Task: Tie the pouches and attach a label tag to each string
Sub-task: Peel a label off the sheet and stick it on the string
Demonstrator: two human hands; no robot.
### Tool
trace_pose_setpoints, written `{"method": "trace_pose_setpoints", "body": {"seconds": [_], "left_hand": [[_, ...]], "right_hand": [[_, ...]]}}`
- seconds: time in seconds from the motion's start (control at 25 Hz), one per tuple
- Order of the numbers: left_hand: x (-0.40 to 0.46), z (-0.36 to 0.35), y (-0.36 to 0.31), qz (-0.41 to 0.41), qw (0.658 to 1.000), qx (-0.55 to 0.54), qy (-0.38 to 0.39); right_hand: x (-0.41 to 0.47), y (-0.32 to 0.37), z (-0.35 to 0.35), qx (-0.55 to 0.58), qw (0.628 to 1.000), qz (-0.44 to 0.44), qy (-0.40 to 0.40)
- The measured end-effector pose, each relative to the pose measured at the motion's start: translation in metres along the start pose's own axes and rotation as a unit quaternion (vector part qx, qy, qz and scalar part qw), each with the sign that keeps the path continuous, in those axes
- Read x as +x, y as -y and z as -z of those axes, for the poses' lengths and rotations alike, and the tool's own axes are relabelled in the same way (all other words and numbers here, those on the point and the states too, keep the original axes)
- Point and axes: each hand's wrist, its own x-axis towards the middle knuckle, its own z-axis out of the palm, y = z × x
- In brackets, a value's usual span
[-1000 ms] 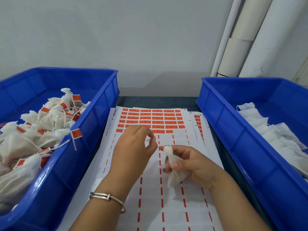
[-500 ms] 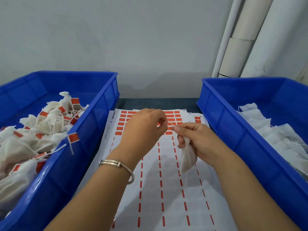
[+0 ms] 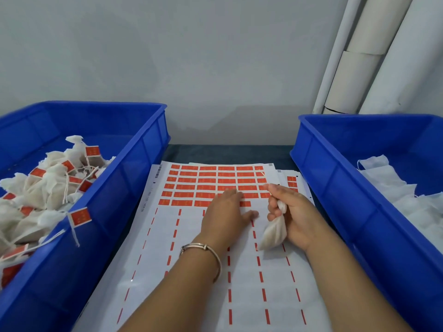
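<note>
- Since half a second ago the left hand (image 3: 225,213) has dropped away from the right one and gone flat onto the label sheet (image 3: 191,248). It was up pinching at the pouch neck before.
- Left fingers (image 3: 231,195) are straight and released, tips resting on the lowest rows of orange labels (image 3: 206,180), thumb sticking out toward the pouch.
- The right hand (image 3: 296,216) is clenched round the neck of the white pouch (image 3: 274,233). The bag part hangs below the fingers, just over the sheet, and a thin string (image 3: 262,174) runs up past the fingertips.
- Small gap between the left thumb and the pouch, not touching.
- Left of the left fingers, well apart, is the rim of the blue bin (image 3: 124,188) with the tagged pouches (image 3: 43,195). One tag hangs over its edge.
- Right of the right fingers, the other blue bin (image 3: 335,188) with the untied pouches (image 3: 407,200), wall near the knuckles.
- Open sheet below both wrists, and a strip of dark table (image 3: 227,152) beyond the fingertips up to the wall.
</note>
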Motion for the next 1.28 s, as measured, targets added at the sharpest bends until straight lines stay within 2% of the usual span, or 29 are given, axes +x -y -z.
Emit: {"method": "trace_pose_setpoints", "body": {"seconds": [0.16,0.52,0.92,1.28], "left_hand": [[0.004,-0.004,0.004,-0.009,0.999,0.037,0.011],[0.002,-0.001,0.001,-0.018,0.996,0.078,-0.030],[0.004,0.000,0.003,0.041,0.993,-0.067,-0.084],[0.007,0.004,-0.001,0.027,0.998,0.016,-0.057]], "right_hand": [[0.006,-0.009,0.005,0.057,0.998,-0.001,0.007],[0.007,-0.014,0.006,0.068,0.997,0.013,0.022],[0.011,-0.016,0.007,0.060,0.997,0.017,0.034],[0.012,-0.017,0.007,0.060,0.998,0.014,0.030]]}}
